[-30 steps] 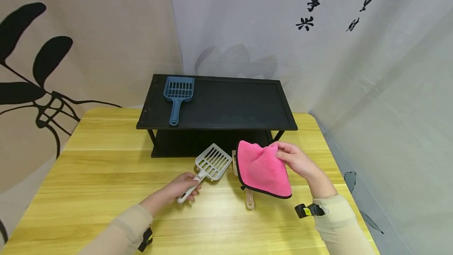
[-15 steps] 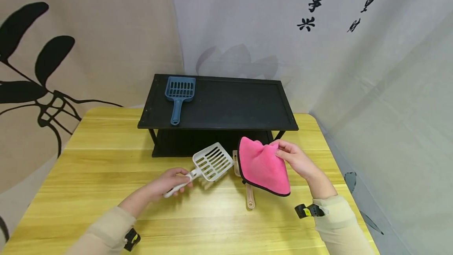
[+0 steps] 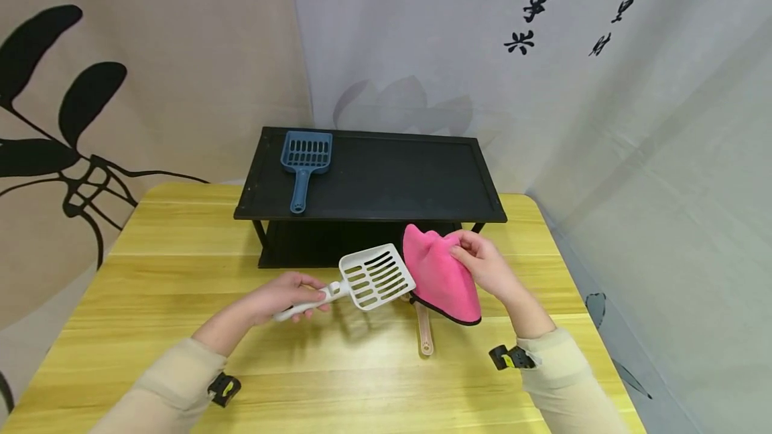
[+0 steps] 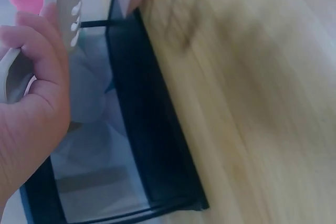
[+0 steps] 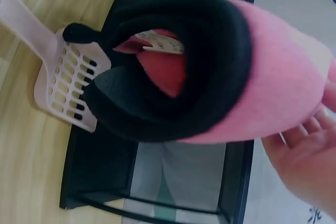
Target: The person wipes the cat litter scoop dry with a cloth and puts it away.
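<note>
White scoop: held up over the table, shadow below it, slotted head pointing toward the pink cloth
Left hand: fingers curled round the scoop's handle, thumb along the top, grasping it
Right hand: pinching the gathered upper edge of the cloth between thumb and fingers
Pink cloth: hanging from that pinch, edged in black; the right wrist view shows its rim folded into an opening, a pale printed label inside
Between scoop and cloth: the head's far corner meets the cloth's edge in the head view; whether they touch, I cannot tell
Pale pink scoop: lying on the table under the cloth, handle toward the person, most of its head hidden from above; the right wrist view shows its slots
Black shelf: two-tiered, standing at the back of the table, behind both hands
Blue scoop: on the top tier, at the left, handle toward the front edge
Table: yellowish wood grain
Backdrop: pale fabric, dark leaf pattern at left, black characters at upper right
</note>
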Available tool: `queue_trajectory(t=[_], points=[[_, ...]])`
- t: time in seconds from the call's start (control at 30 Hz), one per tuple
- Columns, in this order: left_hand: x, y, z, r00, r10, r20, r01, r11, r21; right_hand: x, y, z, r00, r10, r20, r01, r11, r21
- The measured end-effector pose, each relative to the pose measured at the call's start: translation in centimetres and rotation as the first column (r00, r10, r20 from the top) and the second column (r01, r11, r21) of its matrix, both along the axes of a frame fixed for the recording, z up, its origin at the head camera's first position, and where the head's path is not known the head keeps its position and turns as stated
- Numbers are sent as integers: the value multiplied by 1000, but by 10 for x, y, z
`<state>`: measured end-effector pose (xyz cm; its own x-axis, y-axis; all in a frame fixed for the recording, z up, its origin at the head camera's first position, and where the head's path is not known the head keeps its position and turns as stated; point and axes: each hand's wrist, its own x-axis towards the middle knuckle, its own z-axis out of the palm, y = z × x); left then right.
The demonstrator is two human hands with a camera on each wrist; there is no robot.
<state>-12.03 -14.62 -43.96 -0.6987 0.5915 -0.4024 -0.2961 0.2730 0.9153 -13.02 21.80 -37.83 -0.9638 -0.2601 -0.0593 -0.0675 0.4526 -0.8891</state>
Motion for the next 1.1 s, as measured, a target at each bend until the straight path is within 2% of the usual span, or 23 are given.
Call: queue_trajectory(t=[0.13,0.27,0.47,0.6,0.77,0.93,1.1], points=[[-4,6,7,1000,-5,-7,5,1000,-4,0,-14,-1,998,-11,-67,14,998,56],[-8,14,13,1000,-1,-8,1,999,-41,0,-27,-3,996,-10,-94,19,996,89],[-12,26,21,1000,-5,-14,4,997,-75,4,-48,-6,988,50,-144,-23,983,185],[-14,34,24,1000,13,-27,-15,995,-96,7,-62,-11,974,127,-187,-65,951,304],[-15,41,30,999,3,-37,-7,995,-101,11,-74,-17,951,229,-206,-128,903,410],[-14,45,33,999,-8,-32,6,997,-78,14,-80,-22,933,292,-213,-164,868,469],[-13,42,33,999,-35,-21,33,997,-68,15,-80,-24,926,318,-201,-182,846,501]])
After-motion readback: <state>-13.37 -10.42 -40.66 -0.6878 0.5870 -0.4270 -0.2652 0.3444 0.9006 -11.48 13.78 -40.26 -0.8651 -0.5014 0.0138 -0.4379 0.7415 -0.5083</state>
